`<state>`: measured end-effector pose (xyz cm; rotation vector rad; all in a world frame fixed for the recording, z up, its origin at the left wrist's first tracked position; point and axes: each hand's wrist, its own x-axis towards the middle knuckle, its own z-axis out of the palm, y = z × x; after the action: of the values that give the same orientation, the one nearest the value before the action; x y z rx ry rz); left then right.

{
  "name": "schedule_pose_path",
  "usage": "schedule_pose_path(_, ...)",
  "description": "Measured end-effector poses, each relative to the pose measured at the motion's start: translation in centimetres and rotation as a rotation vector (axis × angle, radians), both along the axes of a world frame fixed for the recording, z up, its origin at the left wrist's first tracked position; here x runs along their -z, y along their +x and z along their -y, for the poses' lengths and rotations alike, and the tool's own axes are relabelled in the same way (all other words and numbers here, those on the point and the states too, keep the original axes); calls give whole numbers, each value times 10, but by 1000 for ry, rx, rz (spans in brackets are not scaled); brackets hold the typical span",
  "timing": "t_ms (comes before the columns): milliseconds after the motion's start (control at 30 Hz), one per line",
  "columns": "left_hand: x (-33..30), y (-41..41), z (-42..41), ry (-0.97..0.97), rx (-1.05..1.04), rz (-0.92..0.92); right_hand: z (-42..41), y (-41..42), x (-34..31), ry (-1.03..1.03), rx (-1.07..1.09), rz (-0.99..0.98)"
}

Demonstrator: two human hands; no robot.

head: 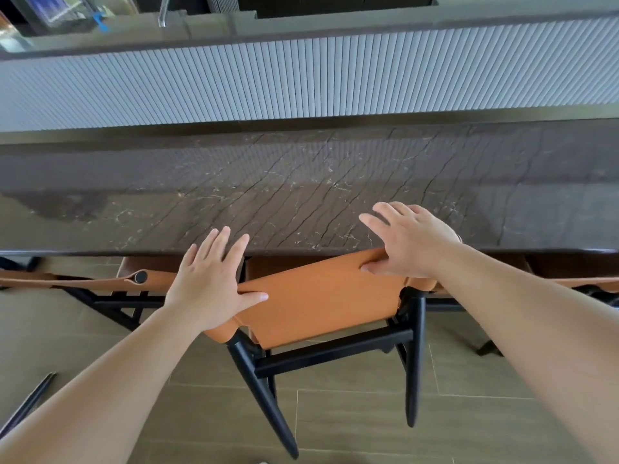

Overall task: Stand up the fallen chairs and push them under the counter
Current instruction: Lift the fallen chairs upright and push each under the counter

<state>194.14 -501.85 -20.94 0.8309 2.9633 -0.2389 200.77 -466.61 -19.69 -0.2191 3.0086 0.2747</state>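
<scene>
An orange leather chair [321, 296] with a black frame stands upright below me, its seat tucked beneath the dark marble counter [301, 189]. My left hand [211, 279] rests flat on the left end of the chair's backrest, fingers spread, thumb laid along the top edge. My right hand [408, 242] lies on the right end of the backrest with fingers apart and reaching over the counter edge. Neither hand is wrapped around the backrest.
A second orange chair [100, 283] stands at the left under the counter, and part of another [589, 283] shows at the right. A ribbed grey panel [301, 82] rises behind the counter. Tiled floor [335, 413] lies below; a dark thin rod [30, 403] lies at lower left.
</scene>
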Motion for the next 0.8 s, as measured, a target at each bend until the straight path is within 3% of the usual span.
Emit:
schedule_pose_path(367, -3, 6, -24, -10, -71, -10, -24, -8, 6, -93, 5, 49)
schedule_pose_path(800, -18, -29, -18, -136, 107, -90, -3, -2, 17, -169, 51, -26)
